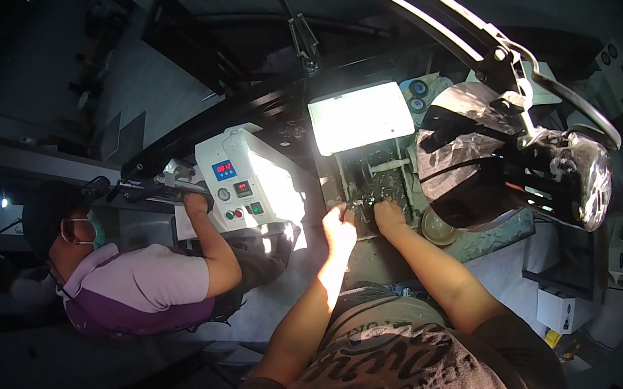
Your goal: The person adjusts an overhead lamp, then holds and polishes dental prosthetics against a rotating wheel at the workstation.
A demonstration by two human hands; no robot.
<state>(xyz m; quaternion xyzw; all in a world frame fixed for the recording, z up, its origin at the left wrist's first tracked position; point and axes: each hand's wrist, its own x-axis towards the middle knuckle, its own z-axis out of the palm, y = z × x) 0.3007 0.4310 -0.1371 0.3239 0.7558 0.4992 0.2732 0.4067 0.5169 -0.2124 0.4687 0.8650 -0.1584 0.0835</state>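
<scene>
My left hand [341,229] is in front of a dark bench machine [389,184], its fingers curled together and brightly lit. Just to its right, my right hand [389,217] is also closed, with the fingertips close to the machine's wet-looking bed. Small shiny bits [363,201] show between the two hands, too small to name. Whatever either hand grips cannot be made out. A bar with a round dark part [368,171] crosses the machine beyond my fingers. Over its back lies a bright white panel [361,118].
A lamp with a crinkled, wrapped shade [467,149] hangs at the right on a jointed arm. Beneath it stands a round bowl [438,227]. On the left, a co-worker [141,282] sits with a hand at a white control box [245,181] with red displays.
</scene>
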